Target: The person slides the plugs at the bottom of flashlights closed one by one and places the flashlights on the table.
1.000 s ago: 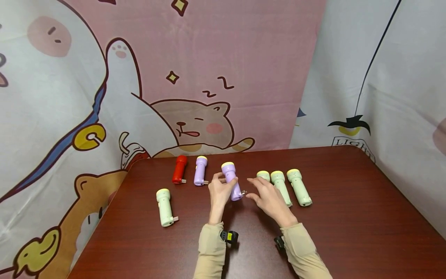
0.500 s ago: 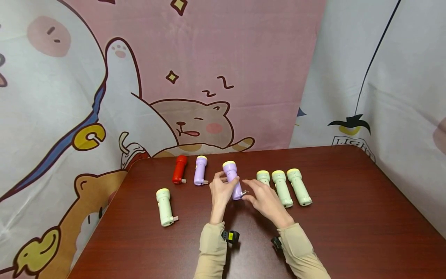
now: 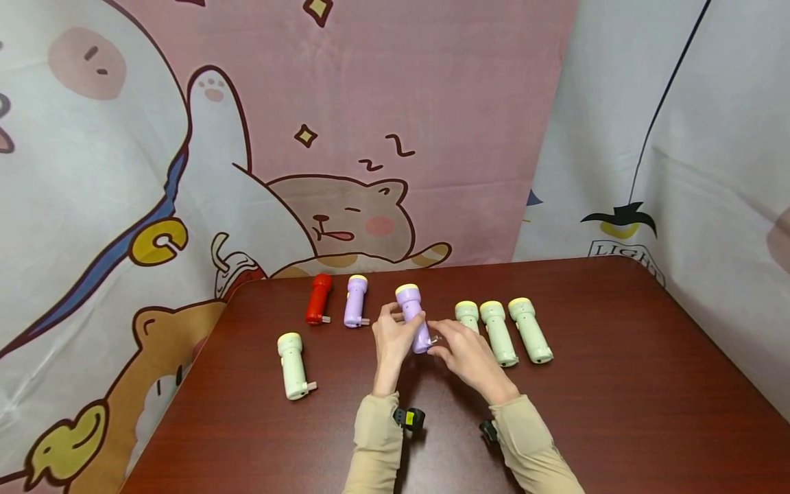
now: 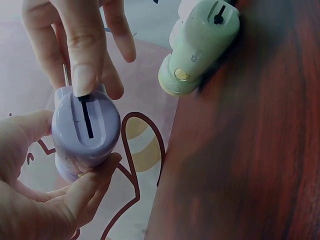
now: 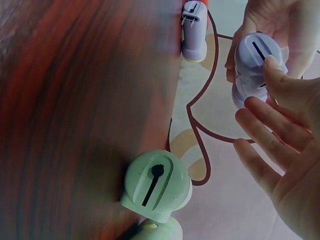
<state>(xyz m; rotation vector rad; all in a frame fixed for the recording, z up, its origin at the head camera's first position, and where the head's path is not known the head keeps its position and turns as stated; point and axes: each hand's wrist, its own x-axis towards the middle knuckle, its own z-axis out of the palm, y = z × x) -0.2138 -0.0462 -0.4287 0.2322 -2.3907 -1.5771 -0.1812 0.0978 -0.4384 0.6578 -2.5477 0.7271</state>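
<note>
My left hand (image 3: 392, 341) grips a purple flashlight (image 3: 409, 302) around its barrel, its yellow-rimmed head pointing away. Metal plug prongs (image 4: 66, 75) stick out of the side near the tail end. My right hand (image 3: 470, 353) touches that end; its thumb (image 4: 84, 80) presses the black slider knob in the slot. In the right wrist view the other fingers of the right hand reach out fairly straight beside the flashlight. Just right of this hand lie pale green flashlights (image 3: 498, 336), the nearest partly hidden behind it.
On the brown table (image 3: 629, 384), a red flashlight (image 3: 318, 300) and a second purple flashlight (image 3: 355, 302) lie at the back left. A pale green flashlight (image 3: 292, 367) with its plug out lies nearer. Another green one (image 3: 531, 331) is at right. Cartoon cloth (image 3: 469, 137) hangs behind.
My right hand has moved left and come onto the tail end of the purple flashlight. The left hand has kept its grip, shifting only slightly.
</note>
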